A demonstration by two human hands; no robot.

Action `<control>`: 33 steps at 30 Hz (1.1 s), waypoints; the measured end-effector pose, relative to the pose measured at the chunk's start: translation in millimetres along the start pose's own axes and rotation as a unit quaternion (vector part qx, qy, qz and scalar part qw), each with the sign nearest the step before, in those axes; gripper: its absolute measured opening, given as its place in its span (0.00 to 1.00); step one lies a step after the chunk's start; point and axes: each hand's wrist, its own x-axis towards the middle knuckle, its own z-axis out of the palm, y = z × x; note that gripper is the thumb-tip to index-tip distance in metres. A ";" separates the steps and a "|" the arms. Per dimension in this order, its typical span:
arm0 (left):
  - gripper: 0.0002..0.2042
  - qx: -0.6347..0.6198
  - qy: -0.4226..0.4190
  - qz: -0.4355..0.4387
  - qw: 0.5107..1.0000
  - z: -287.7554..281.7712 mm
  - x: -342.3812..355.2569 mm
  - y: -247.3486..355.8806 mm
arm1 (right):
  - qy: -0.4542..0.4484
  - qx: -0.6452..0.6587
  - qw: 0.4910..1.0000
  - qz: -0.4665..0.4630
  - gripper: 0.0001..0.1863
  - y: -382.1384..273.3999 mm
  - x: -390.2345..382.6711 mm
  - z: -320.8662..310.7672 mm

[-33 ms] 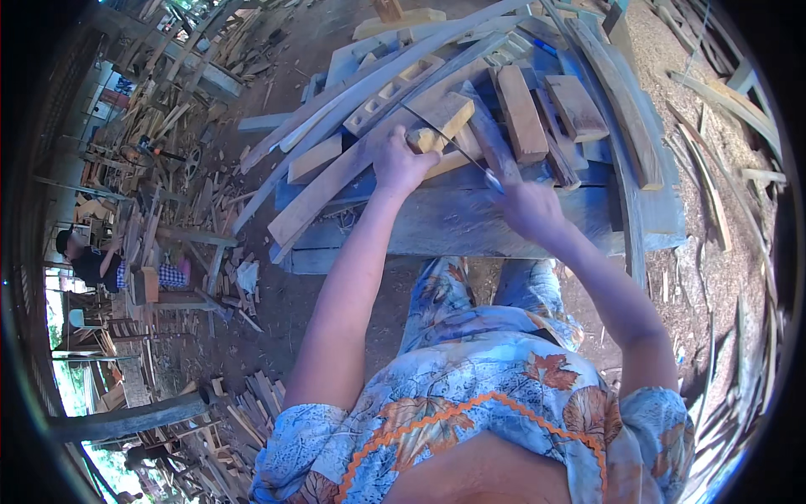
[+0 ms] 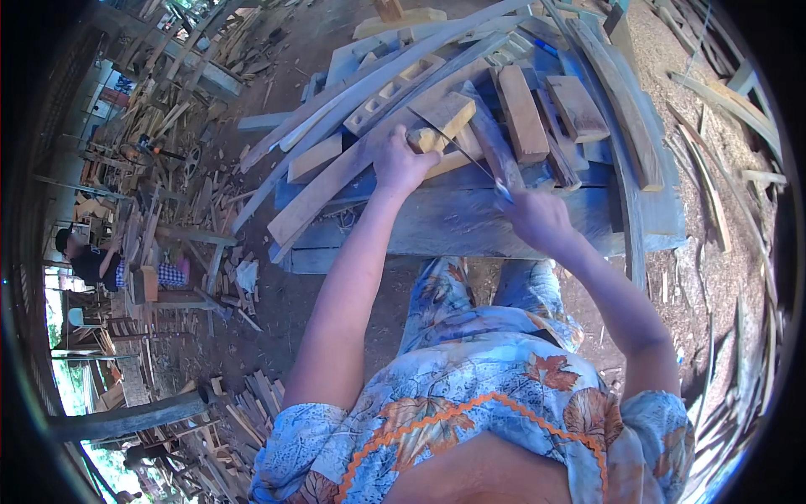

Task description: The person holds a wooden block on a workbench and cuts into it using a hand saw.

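My left hand (image 2: 405, 164) is closed round the near left end of a short, light wooden block (image 2: 449, 115), its thumb and fingers on the end. The block rests on a long plank (image 2: 332, 186) lying slantwise on the workbench. My right hand (image 2: 540, 220) is wrapped round the pale handle of a long thin dark tool (image 2: 470, 158); whether it is a file or a narrow saw I cannot tell. Its shaft crosses the block's surface diagonally, far end up and left. A dark, narrow board (image 2: 494, 147) lies just right of the block.
Thick wooden blocks (image 2: 520, 118) and long strips (image 2: 617, 105) cover the workbench (image 2: 437, 227). A blue pen-like thing (image 2: 546, 48) lies at the back. Scrap wood piles stand at left, and wood shavings (image 2: 705, 210) spread at right. Another person (image 2: 91, 262) sits far left.
My right hand has drawn back a little toward me and to the right, sliding the thin tool across the block. My left hand and the block have stayed in place.
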 end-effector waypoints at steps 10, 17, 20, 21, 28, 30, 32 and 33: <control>0.27 0.028 -0.010 0.004 1.000 3.1 1.5 2.4 | 0.026 0.000 0.998 -0.051 0.16 -32.9 78.4 -0.9; 0.27 0.060 0.019 0.011 0.998 -1.4 -2.6 0.7 | 0.001 -0.012 1.000 -0.010 0.16 -9.9 18.1 1.4; 0.29 0.035 0.012 0.014 0.999 -1.0 -0.2 -1.7 | -0.006 -0.026 1.000 -0.007 0.16 9.6 -5.3 -1.7; 0.30 0.052 0.021 0.018 0.998 -2.5 -0.6 -0.5 | 0.004 -0.034 0.999 -0.022 0.16 11.4 -7.5 -3.0; 0.31 0.084 -0.016 -0.008 0.996 0.4 -1.9 12.8 | 0.022 -0.004 0.999 -0.036 0.14 -35.1 78.9 -2.0; 0.29 0.068 -0.004 0.004 0.998 2.6 0.7 8.1 | 0.038 -0.001 0.998 -0.049 0.14 -34.4 81.3 1.2; 0.27 0.049 0.007 0.008 0.999 3.2 -0.6 0.6 | 0.049 0.008 0.997 -0.063 0.14 -25.4 68.2 7.0; 0.27 0.045 0.012 0.012 0.999 2.5 -0.6 -1.3 | 0.053 -0.004 0.997 -0.057 0.15 -17.5 55.3 8.9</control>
